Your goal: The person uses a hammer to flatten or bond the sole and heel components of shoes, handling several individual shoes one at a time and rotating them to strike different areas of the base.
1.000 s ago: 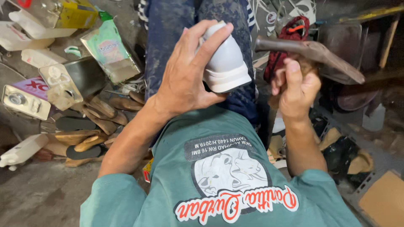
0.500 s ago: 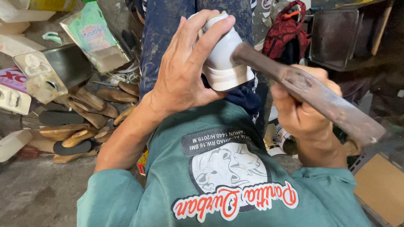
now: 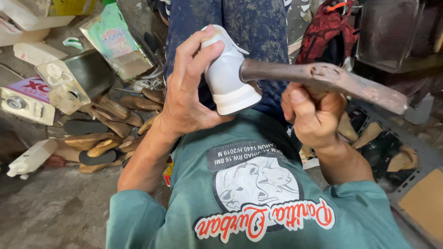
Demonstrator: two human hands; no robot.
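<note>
Two hands, left gripping white shoe (toe hidden), right clenching hammer

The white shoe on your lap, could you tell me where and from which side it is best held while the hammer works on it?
Grip the white shoe around its upper from the left, as the left hand does: the sole edge faces the body and the hammer meets its right side, so both stay clear.

A shoemaker's workshop, worked on the bare concrete floor. Wooden shoe forms and soles lie heaped at the left, with glue tins and boxes behind them, and a rusty hammer in use.
</note>
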